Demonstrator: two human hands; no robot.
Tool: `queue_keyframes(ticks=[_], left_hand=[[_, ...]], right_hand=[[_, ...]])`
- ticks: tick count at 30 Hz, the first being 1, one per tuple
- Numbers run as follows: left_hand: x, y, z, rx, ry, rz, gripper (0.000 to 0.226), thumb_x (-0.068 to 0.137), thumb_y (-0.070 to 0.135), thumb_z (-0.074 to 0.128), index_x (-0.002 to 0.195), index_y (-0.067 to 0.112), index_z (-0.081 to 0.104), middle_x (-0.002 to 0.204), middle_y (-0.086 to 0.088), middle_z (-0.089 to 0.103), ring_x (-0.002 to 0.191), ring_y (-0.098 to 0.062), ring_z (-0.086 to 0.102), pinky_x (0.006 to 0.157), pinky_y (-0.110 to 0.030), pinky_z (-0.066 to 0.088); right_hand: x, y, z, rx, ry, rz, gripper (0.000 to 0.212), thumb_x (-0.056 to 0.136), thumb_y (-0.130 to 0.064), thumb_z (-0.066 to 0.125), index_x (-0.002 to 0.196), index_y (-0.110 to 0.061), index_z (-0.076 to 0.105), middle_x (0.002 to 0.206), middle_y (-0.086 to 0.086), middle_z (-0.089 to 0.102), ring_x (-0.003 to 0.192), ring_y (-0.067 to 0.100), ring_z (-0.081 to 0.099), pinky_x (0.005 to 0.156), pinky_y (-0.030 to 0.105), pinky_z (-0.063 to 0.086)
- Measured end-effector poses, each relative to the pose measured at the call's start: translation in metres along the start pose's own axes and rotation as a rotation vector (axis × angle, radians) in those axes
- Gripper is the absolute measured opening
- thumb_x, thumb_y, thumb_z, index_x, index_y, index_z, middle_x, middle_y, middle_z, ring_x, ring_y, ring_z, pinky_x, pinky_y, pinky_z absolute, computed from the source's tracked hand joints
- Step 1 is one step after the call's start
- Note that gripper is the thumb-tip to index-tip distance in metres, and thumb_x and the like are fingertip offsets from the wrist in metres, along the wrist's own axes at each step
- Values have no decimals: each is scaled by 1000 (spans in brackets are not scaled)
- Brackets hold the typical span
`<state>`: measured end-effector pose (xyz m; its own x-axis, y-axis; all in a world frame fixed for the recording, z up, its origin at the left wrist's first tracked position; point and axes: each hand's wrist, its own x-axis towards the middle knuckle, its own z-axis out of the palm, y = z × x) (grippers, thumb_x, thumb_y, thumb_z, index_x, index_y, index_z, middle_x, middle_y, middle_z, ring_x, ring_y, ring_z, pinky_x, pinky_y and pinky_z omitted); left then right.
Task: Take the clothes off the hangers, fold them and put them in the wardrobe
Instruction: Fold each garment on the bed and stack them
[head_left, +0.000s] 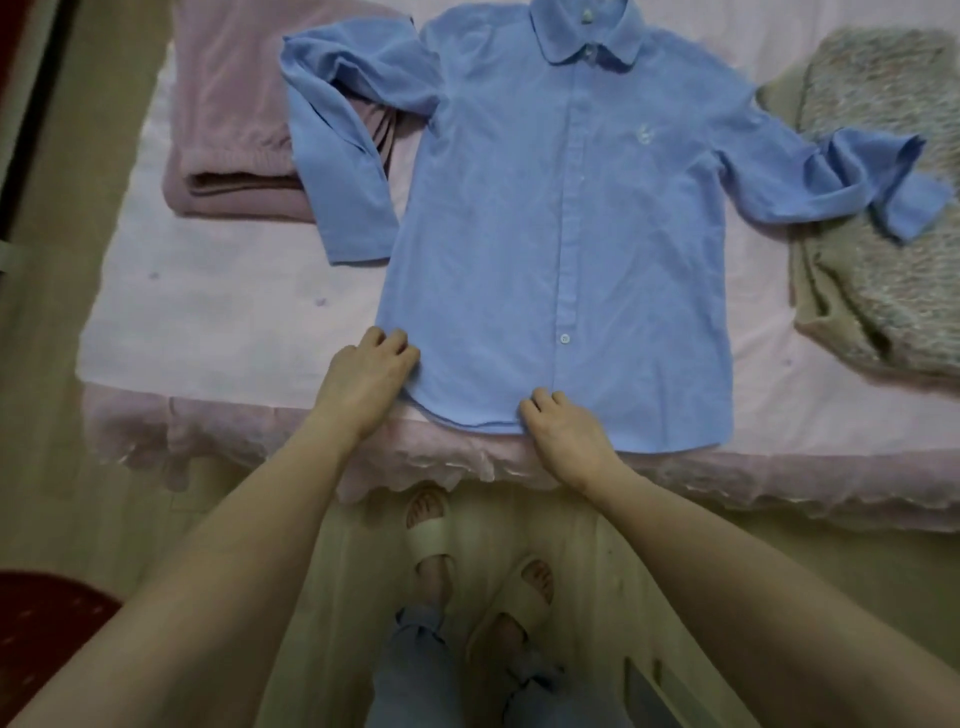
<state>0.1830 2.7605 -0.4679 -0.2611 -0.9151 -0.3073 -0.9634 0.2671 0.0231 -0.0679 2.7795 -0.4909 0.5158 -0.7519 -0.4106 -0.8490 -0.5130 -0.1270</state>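
Observation:
A light blue button-up shirt (561, 218) lies front-up and buttoned on the pink bed (218, 322), collar far from me, hem at the near edge. Its left sleeve is bent back beside the body; the right sleeve stretches onto the knit at the right. My left hand (363, 379) pinches the shirt's lower left side edge with curled fingers. My right hand (561, 431) grips the hem near the button placket, fingers curled on the cloth. No hanger is in view.
A folded pink garment (228, 124) lies at the bed's far left, partly under the blue sleeve. A folded beige-grey knit (872, 249) sits at the right. The bed's frilled edge (260, 447) runs in front of my slippered feet (467, 566) on the wood floor.

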Motion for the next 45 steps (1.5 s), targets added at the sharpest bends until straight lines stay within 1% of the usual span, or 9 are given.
queue_keyframes(ticks=[10, 15, 18, 20, 24, 28, 36, 40, 45], left_hand=[[3, -2, -11, -38, -294, -68, 26, 89, 14, 49, 110, 19, 62, 116, -5, 60, 110, -26, 57, 83, -35, 46], [19, -12, -18, -111, 58, 114, 44, 84, 23, 41, 120, 8, 60, 119, -13, 59, 110, -35, 55, 82, -43, 52], [14, -19, -17, -70, -338, -71, 35, 93, 30, 47, 124, 16, 56, 131, -7, 52, 115, -30, 54, 83, -37, 45], [16, -26, -31, -116, -271, -214, 29, 94, 36, 47, 107, 18, 65, 116, -8, 62, 102, -31, 60, 75, -33, 41], [36, -60, -61, -477, 36, -545, 23, 91, 31, 51, 99, 17, 67, 107, -8, 67, 99, -31, 61, 76, -32, 43], [74, -95, -76, -984, 242, -819, 33, 91, 21, 57, 117, 2, 56, 117, -14, 62, 108, -31, 56, 84, -33, 42], [114, -130, -67, -1365, 90, -878, 36, 88, 21, 66, 118, 1, 61, 119, -15, 65, 110, -28, 61, 93, -35, 48], [113, -147, -69, -1425, -25, -753, 23, 91, 16, 63, 69, 12, 56, 74, -6, 58, 73, -19, 51, 59, -23, 40], [101, -194, -97, -1592, 114, -801, 23, 93, 13, 60, 72, 12, 51, 72, -7, 53, 69, -17, 47, 63, -29, 36]], right_hand=[[11, -2, -20, -28, -325, -134, 25, 95, -18, 45, 115, -11, 60, 117, 11, 58, 110, 30, 56, 81, 34, 43], [45, -9, -30, 108, 166, -69, 48, 92, -33, 42, 130, -6, 53, 140, 18, 47, 128, 36, 46, 99, 44, 42], [46, -13, -26, 49, -273, -126, 74, 96, -45, 44, 155, -19, 8, 162, 8, -5, 149, 27, 1, 119, 42, 9], [45, -17, -35, -54, -445, -295, 68, 94, -44, 47, 152, -19, 22, 162, 7, 4, 148, 24, 11, 117, 42, 17], [71, -33, -78, 260, -222, -169, 27, 96, -30, 46, 102, -11, 64, 111, 13, 67, 103, 33, 59, 80, 37, 46], [132, -38, -121, 580, 55, 157, 27, 96, -24, 49, 114, -10, 62, 114, 8, 67, 105, 28, 61, 84, 35, 47], [249, -69, -165, 970, 91, 502, 48, 91, -23, 59, 133, -5, 44, 123, 10, 58, 113, 28, 56, 94, 35, 43], [271, -85, -174, 978, 69, 568, 14, 83, -14, 65, 76, -12, 53, 72, 1, 54, 79, 26, 55, 73, 35, 47], [283, -95, -189, 1122, 198, 634, 27, 78, -10, 66, 56, -15, 52, 53, 3, 57, 58, 26, 58, 66, 45, 56]])
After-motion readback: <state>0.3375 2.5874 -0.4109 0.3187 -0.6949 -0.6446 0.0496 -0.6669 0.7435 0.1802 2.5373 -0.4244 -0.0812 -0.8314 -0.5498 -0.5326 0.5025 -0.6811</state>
